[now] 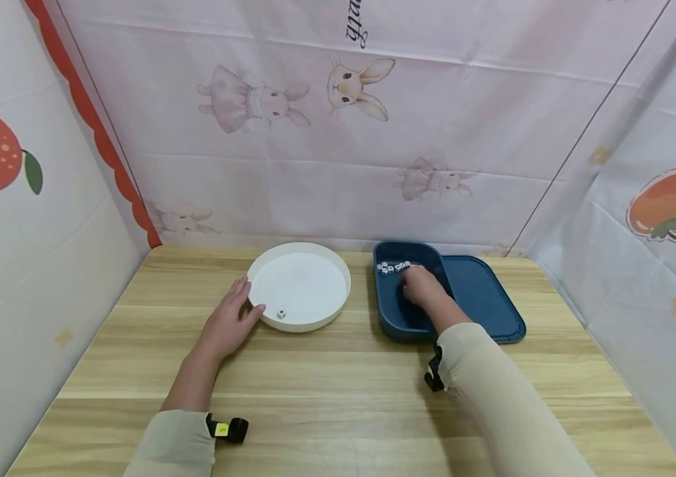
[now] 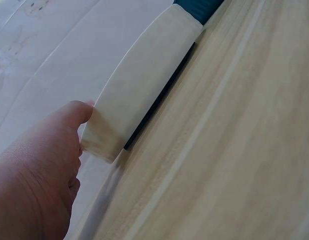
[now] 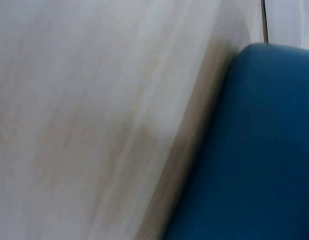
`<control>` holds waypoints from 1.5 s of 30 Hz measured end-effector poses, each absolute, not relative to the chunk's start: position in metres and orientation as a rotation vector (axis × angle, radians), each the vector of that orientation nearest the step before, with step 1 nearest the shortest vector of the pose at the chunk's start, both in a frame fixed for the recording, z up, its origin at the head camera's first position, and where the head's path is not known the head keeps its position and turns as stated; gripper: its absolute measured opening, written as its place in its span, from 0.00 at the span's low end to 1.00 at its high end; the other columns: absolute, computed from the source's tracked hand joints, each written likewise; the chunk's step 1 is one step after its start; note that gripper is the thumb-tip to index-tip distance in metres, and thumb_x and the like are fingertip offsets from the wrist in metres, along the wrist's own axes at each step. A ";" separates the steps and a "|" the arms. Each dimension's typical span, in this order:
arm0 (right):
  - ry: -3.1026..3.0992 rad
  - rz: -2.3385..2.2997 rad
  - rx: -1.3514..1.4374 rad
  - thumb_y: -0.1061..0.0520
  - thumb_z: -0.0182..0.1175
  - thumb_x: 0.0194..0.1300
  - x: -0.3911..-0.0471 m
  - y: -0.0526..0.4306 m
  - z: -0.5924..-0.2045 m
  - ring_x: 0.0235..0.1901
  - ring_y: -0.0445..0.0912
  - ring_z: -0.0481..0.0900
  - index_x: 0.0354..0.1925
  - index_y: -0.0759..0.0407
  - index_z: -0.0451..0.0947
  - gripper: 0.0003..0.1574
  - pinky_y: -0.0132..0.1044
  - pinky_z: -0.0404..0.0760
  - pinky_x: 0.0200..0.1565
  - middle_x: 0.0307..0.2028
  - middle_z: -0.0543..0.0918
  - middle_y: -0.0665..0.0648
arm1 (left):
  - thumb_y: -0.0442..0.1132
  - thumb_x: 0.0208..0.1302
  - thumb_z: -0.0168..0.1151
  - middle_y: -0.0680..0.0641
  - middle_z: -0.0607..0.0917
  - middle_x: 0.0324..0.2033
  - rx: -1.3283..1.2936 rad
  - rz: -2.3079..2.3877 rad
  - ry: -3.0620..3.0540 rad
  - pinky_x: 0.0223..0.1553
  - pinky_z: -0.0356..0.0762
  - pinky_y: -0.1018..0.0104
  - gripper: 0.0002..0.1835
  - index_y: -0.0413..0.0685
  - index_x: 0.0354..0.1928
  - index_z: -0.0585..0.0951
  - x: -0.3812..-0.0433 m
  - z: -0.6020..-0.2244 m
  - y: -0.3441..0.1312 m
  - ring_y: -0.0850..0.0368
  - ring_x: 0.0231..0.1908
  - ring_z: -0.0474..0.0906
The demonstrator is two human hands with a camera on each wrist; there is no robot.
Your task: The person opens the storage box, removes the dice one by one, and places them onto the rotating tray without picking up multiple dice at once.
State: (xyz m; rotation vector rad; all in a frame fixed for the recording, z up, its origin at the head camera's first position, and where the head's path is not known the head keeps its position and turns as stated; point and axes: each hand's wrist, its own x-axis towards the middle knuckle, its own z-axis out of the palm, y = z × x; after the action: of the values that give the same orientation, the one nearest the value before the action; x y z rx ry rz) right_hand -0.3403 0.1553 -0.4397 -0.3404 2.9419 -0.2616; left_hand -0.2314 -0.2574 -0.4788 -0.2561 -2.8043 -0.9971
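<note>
Wood-grain tabletop (image 1: 326, 424) across the bottom of the frame, and here's the left hand (image 1: 229, 326), left of centre, fingers loosely spread against the white tray (image 1: 308, 281). 1 small piece (image 1: 281, 314) sits just inside its near edge. Right of centre, the right hand (image 1: 424, 288) dips into the blue box (image 1: 391, 306); fingertips hidden, can't tell whether they're grasping. White cubes (image 1: 399, 267) cluster towards the box's far end: pinching 1 at a time looks cleanest. Behind, rabbit-print cloth (image 1: 314, 192).
</note>
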 end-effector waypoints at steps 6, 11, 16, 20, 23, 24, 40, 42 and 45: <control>2.952 -0.106 -0.397 0.63 0.53 0.64 -0.334 0.149 -0.437 0.30 0.48 0.75 0.30 0.56 0.82 0.11 0.42 0.77 0.35 0.34 0.82 0.56 | 0.60 0.66 0.51 0.46 0.51 0.73 -0.236 -1.004 -2.819 0.68 0.50 0.41 0.41 0.41 0.71 0.56 -0.230 -0.480 -0.257 0.45 0.73 0.44; 2.965 -0.196 -0.458 0.61 0.56 0.63 -0.332 0.156 -0.439 0.36 0.47 0.79 0.39 0.58 0.84 0.10 0.44 0.80 0.40 0.40 0.84 0.57 | 0.61 0.65 0.50 0.47 0.51 0.73 -0.229 -0.999 -2.834 0.68 0.50 0.41 0.42 0.41 0.71 0.55 -0.228 -0.482 -0.257 0.46 0.73 0.43; 2.967 -0.371 -0.481 0.60 0.59 0.61 -0.332 0.162 -0.439 0.42 0.48 0.80 0.44 0.58 0.84 0.13 0.45 0.81 0.45 0.43 0.84 0.57 | 0.61 0.65 0.50 0.47 0.51 0.73 -0.229 -0.991 -2.834 0.68 0.50 0.41 0.42 0.41 0.71 0.56 -0.228 -0.484 -0.259 0.46 0.73 0.44; 2.957 -0.520 -0.456 0.61 0.60 0.59 -0.332 0.163 -0.440 0.39 0.47 0.79 0.44 0.57 0.83 0.13 0.44 0.81 0.44 0.41 0.84 0.56 | 0.62 0.65 0.50 0.47 0.51 0.73 -0.230 -0.982 -2.839 0.68 0.51 0.41 0.42 0.41 0.71 0.56 -0.228 -0.486 -0.260 0.46 0.73 0.44; 2.966 -0.614 -0.476 0.61 0.61 0.59 -0.332 0.163 -0.440 0.37 0.45 0.78 0.44 0.56 0.82 0.13 0.41 0.81 0.41 0.39 0.83 0.54 | 0.62 0.65 0.50 0.48 0.50 0.73 -0.227 -0.985 -2.847 0.68 0.50 0.41 0.43 0.41 0.71 0.55 -0.228 -0.486 -0.260 0.46 0.73 0.44; 2.970 -0.646 -0.494 0.61 0.61 0.59 -0.332 0.163 -0.440 0.37 0.45 0.78 0.43 0.56 0.81 0.13 0.40 0.81 0.40 0.39 0.83 0.53 | 0.63 0.65 0.49 0.48 0.50 0.73 -0.226 -0.985 -2.849 0.68 0.50 0.41 0.43 0.41 0.72 0.55 -0.228 -0.486 -0.260 0.46 0.73 0.44; 2.920 -1.142 -0.569 0.50 0.67 0.57 -0.311 0.112 -0.401 0.38 0.41 0.81 0.43 0.49 0.84 0.14 0.36 0.83 0.38 0.37 0.85 0.47 | 0.62 0.65 0.49 0.48 0.50 0.74 -0.229 -0.979 -2.826 0.68 0.50 0.41 0.42 0.42 0.72 0.55 -0.232 -0.482 -0.258 0.46 0.73 0.44; 2.897 -1.188 -0.592 0.51 0.67 0.57 -0.308 0.102 -0.397 0.38 0.41 0.81 0.44 0.50 0.84 0.15 0.36 0.83 0.38 0.37 0.85 0.49 | 0.62 0.65 0.49 0.48 0.50 0.74 -0.231 -0.982 -2.824 0.68 0.50 0.41 0.42 0.43 0.72 0.55 -0.232 -0.482 -0.258 0.46 0.73 0.44; 2.857 -1.235 -0.639 0.53 0.66 0.58 -0.303 0.085 -0.392 0.38 0.42 0.82 0.45 0.52 0.84 0.15 0.35 0.83 0.38 0.37 0.85 0.50 | 0.62 0.65 0.50 0.48 0.50 0.74 -0.235 -0.988 -2.815 0.68 0.50 0.41 0.42 0.42 0.72 0.55 -0.233 -0.481 -0.257 0.46 0.73 0.44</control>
State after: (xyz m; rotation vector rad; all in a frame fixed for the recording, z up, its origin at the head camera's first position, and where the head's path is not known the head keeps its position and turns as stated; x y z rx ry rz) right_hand -0.3026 0.0847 -0.3920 -0.6393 2.8569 -1.2347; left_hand -0.2333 -0.2572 -0.4811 -0.2351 -2.8153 -0.9883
